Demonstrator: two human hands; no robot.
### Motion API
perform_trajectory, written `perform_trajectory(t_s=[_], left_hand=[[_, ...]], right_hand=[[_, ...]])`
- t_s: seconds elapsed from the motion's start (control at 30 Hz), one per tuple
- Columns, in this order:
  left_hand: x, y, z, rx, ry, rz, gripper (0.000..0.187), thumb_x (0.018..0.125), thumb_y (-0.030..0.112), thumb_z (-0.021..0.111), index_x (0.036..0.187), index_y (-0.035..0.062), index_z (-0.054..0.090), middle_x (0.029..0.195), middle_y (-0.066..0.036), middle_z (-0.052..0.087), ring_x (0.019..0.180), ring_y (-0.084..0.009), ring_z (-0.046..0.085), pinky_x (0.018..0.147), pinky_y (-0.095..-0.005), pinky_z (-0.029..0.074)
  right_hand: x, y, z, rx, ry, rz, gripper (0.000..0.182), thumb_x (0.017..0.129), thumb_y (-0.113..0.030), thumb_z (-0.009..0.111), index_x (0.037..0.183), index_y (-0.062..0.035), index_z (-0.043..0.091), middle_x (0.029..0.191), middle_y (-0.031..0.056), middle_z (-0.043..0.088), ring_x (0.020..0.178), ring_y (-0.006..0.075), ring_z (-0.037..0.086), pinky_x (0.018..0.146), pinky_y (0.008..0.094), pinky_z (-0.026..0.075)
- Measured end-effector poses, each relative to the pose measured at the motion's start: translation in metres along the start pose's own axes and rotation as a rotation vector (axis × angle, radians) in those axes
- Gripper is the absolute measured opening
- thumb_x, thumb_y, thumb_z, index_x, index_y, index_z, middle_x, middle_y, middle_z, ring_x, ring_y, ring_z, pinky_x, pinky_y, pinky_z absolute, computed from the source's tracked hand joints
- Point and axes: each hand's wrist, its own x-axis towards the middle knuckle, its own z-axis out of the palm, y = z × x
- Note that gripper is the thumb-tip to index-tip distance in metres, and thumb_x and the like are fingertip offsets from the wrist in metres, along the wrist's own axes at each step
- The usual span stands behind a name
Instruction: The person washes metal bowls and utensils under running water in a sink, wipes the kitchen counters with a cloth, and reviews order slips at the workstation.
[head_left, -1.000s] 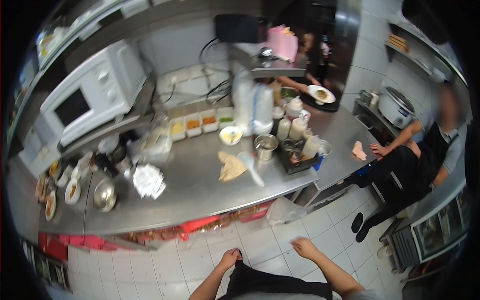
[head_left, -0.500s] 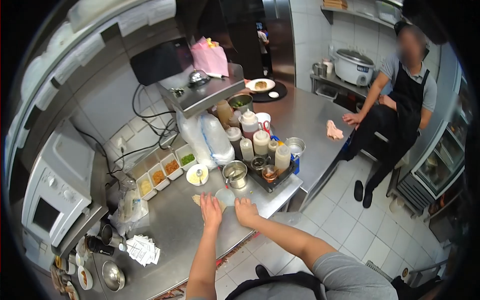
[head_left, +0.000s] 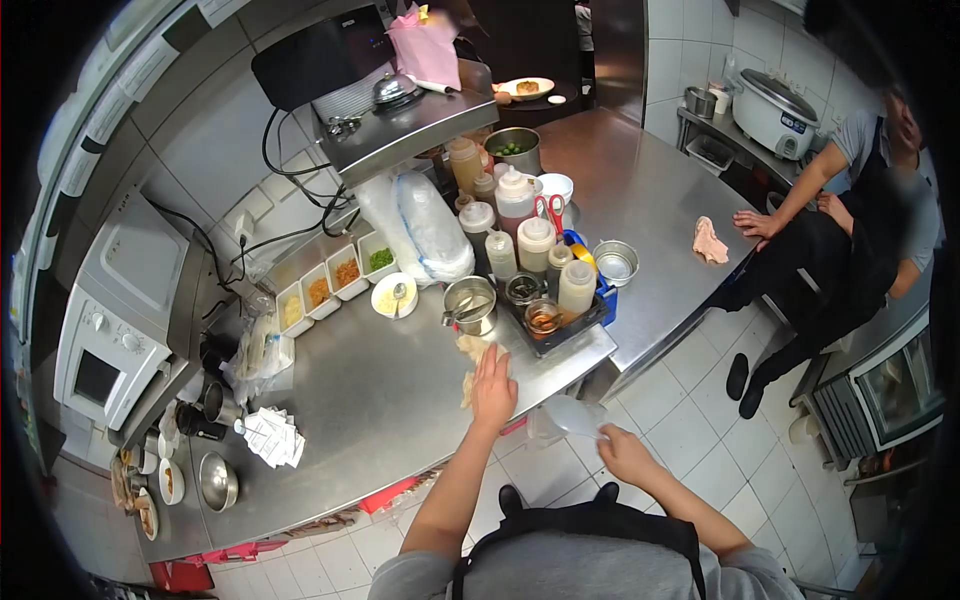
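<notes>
My left hand (head_left: 493, 392) lies on a beige cloth (head_left: 468, 347) at the counter's front edge, fingers stretched out. Beyond the counter edge, over the floor, my right hand (head_left: 626, 456) is closed on the rim of a round translucent plastic piece (head_left: 573, 415), which is blurred. Just behind the cloth stands a metal pot (head_left: 470, 306) with a utensil in it. Left of the pot is a white bowl (head_left: 395, 296) with pale contents and a spoon.
A black tray (head_left: 560, 338) holds squeeze bottles and small jars. Food containers (head_left: 318, 292) line the wall. Paper slips (head_left: 272, 437) and a metal bowl (head_left: 218, 482) lie left. A co-worker (head_left: 850, 210) leans at the right counter beside a pink cloth (head_left: 710, 242).
My right hand has moved off the counter towards me with the translucent piece. My left hand and the cloth appear further right beside the pot. The view has shifted.
</notes>
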Motion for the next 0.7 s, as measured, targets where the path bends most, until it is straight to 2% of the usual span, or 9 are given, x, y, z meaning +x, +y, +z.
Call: perform_trajectory(t_s=[0.17, 0.3, 0.37, 0.43, 0.5, 0.53, 0.6, 0.67, 0.7], left_hand=[[0.024, 0.023, 0.027, -0.135, -0.011, -0.017, 0.033, 0.069, -0.001, 0.053, 0.101, 0.0043, 0.057, 0.129, -0.015, 0.048, 0.116, -0.0340, 0.047, 0.096, -0.0414, 0.039], [-0.026, 0.060, 0.036, -0.202, 0.058, -0.010, 0.013, 0.071, -0.003, 0.055, 0.080, 0.0026, 0.061, 0.106, -0.014, 0.062, 0.098, -0.0293, 0.059, 0.084, -0.0382, 0.047], [-0.056, 0.088, 0.050, -0.450, 0.054, -0.059, 0.007, 0.074, -0.002, 0.056, 0.073, 0.0024, 0.062, 0.094, -0.014, 0.065, 0.092, -0.0265, 0.062, 0.080, -0.0339, 0.049], [-0.073, 0.145, 0.097, -0.822, -0.013, -0.174, 0.008, 0.076, -0.002, 0.056, 0.074, 0.0021, 0.062, 0.090, -0.015, 0.065, 0.089, -0.0265, 0.063, 0.078, -0.0316, 0.049], [-0.034, 0.193, 0.102, -0.814, 0.063, -0.104, 0.008, 0.077, -0.002, 0.056, 0.075, 0.0019, 0.062, 0.090, -0.014, 0.066, 0.090, -0.0275, 0.063, 0.079, -0.0318, 0.049], [-0.009, 0.214, 0.100, -0.814, 0.099, -0.072, 0.008, 0.077, -0.002, 0.056, 0.076, 0.0018, 0.062, 0.090, -0.014, 0.066, 0.090, -0.0280, 0.063, 0.079, -0.0318, 0.049], [0.040, 0.238, 0.100, -0.767, 0.117, -0.020, 0.008, 0.077, -0.003, 0.056, 0.077, 0.0027, 0.062, 0.096, -0.015, 0.065, 0.092, -0.0276, 0.063, 0.081, -0.0325, 0.049], [0.077, 0.231, 0.127, -0.756, 0.045, 0.063, 0.021, 0.077, 0.008, 0.064, 0.097, 0.0080, 0.062, 0.118, -0.019, 0.056, 0.110, -0.0306, 0.054, 0.091, -0.0399, 0.043], [0.080, 0.236, 0.130, -0.491, -0.033, 0.080, 0.030, 0.076, 0.013, 0.065, 0.105, 0.0097, 0.059, 0.123, -0.020, 0.051, 0.115, -0.0324, 0.049, 0.094, -0.0414, 0.040]], right_hand=[[-0.048, 0.064, -0.064, 0.010, -0.036, 0.197, 0.031, 0.086, -0.020, 0.049, 0.105, 0.0040, 0.054, 0.086, 0.0291, 0.061, 0.086, 0.0436, 0.059, 0.078, 0.0460, 0.046], [-0.059, 0.093, -0.107, -0.019, 0.008, 0.158, 0.031, 0.087, -0.022, 0.052, 0.105, 0.0036, 0.055, 0.082, 0.0260, 0.062, 0.082, 0.0422, 0.061, 0.073, 0.0453, 0.047], [-0.064, 0.106, -0.119, 0.041, 0.036, 0.193, 0.031, 0.086, -0.023, 0.053, 0.103, 0.0024, 0.056, 0.079, 0.0239, 0.063, 0.077, 0.0407, 0.062, 0.069, 0.0437, 0.048], [-0.065, 0.117, -0.134, 0.061, 0.061, 0.197, 0.030, 0.085, -0.027, 0.058, 0.100, -0.0005, 0.058, 0.074, 0.0205, 0.062, 0.070, 0.0347, 0.063, 0.064, 0.0390, 0.048], [-0.073, 0.122, -0.138, 0.097, 0.086, 0.247, 0.030, 0.085, -0.029, 0.059, 0.098, -0.0016, 0.059, 0.072, 0.0195, 0.062, 0.068, 0.0318, 0.063, 0.062, 0.0373, 0.048], [-0.077, 0.135, -0.134, 0.147, 0.143, 0.192, 0.026, 0.086, -0.026, 0.060, 0.095, -0.0019, 0.059, 0.066, 0.0111, 0.058, 0.056, 0.0148, 0.052, 0.053, 0.0301, 0.041], [-0.082, 0.143, -0.137, 0.158, 0.165, 0.203, 0.027, 0.085, -0.027, 0.061, 0.096, -0.0020, 0.059, 0.066, 0.0110, 0.059, 0.056, 0.0154, 0.053, 0.053, 0.0307, 0.041], [-0.086, 0.147, -0.144, 0.163, 0.179, 0.217, 0.026, 0.085, -0.026, 0.061, 0.095, -0.0025, 0.059, 0.067, 0.0107, 0.059, 0.058, 0.0161, 0.053, 0.054, 0.0311, 0.042], [-0.091, 0.150, -0.147, 0.125, 0.211, 0.230, 0.025, 0.084, -0.025, 0.061, 0.094, -0.0020, 0.059, 0.068, 0.0121, 0.059, 0.059, 0.0195, 0.055, 0.055, 0.0318, 0.043]])
